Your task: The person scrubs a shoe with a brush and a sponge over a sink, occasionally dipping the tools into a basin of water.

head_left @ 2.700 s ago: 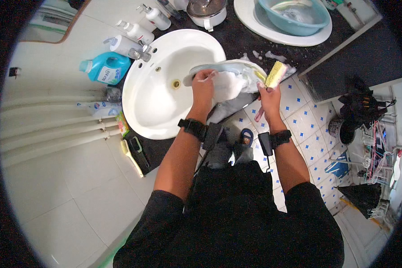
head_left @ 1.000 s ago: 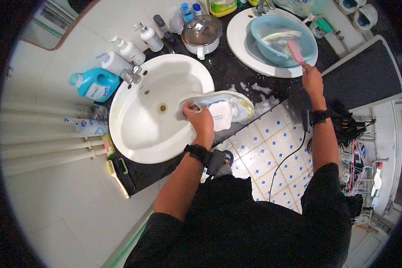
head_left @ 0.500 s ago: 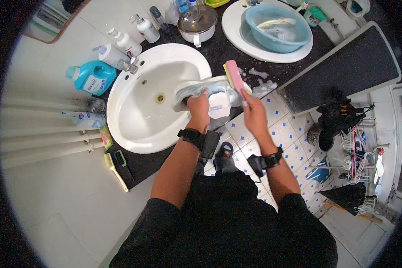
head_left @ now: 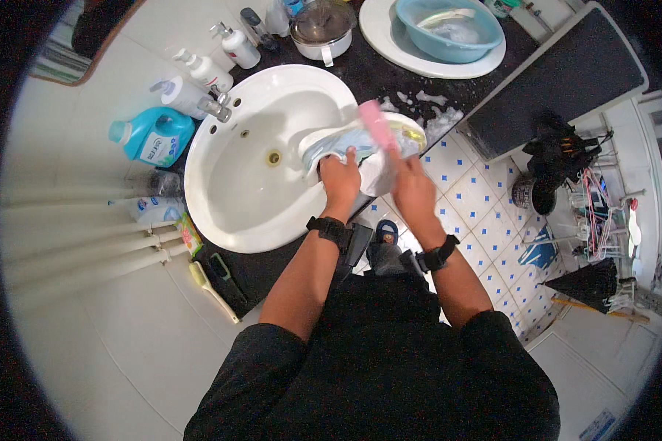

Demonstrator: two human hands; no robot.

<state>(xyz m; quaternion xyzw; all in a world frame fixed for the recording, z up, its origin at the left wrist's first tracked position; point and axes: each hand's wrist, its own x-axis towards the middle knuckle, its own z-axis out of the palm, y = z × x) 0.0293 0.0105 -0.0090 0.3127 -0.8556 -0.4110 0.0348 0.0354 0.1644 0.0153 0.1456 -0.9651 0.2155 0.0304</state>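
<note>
A white and pale-blue shoe (head_left: 337,141) lies across the sink's rim (head_left: 198,165), a pink brush (head_left: 377,126) over it.

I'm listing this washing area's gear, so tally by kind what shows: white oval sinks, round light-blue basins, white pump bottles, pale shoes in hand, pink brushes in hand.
White oval sinks: 2
Round light-blue basin: 1
White pump bottles: 3
Pale shoe in left hand: 1
Pink brush in right hand: 1
Total: 8

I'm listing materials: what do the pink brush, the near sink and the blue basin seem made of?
Pink brush: probably plastic, evenly coloured; blur hides its finish.
Near sink: likely glazed ceramic, smooth and white with a soft sheen.
Blue basin: apparently plastic, smooth, uniformly tinted.
</note>
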